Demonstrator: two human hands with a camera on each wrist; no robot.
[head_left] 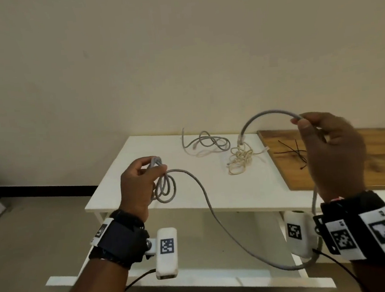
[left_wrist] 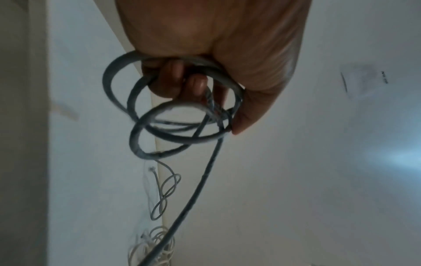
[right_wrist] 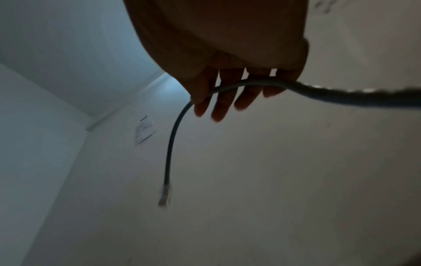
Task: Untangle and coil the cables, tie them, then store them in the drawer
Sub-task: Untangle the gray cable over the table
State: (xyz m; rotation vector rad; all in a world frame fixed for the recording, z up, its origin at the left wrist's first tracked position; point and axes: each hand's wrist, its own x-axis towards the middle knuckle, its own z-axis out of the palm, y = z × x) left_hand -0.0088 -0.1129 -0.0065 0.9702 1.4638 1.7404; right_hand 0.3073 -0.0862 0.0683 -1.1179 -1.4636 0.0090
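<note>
Head view shows the left hand (head_left: pixel 139 187) raised in front of the white surface (head_left: pixel 144 191), its fingers curled round several small loops of a grey network cable (head_left: pixel 204 191) that hang below the fist. From those loops the grey network cable sags in a long arc below the surface's front edge and climbs to the right hand (head_left: pixel 332 155), which pinches it between thumb and fingers near its free end; the last stretch arches over to the left and ends in a clear plug (head_left: pixel 241 138) hanging above the surface. On the surface, well apart from both hands, lie a second grey cable (head_left: pixel 206 142) in loose loops and, just beside it on the right, a cream cable (head_left: pixel 241 159) in a tangled heap. To the right sits a wooden board (head_left: pixel 384 165) with black cable ties (head_left: pixel 293 153) scattered on it. The left wrist view shows the coil (left_wrist: pixel 177 117) gathered in the curled fingers (left_wrist: pixel 173 79) with the thumb against its outer side, and the right wrist view shows the cable running across the bent fingers (right_wrist: pixel 227 100), the plug (right_wrist: pixel 165 197) dangling free.
</note>
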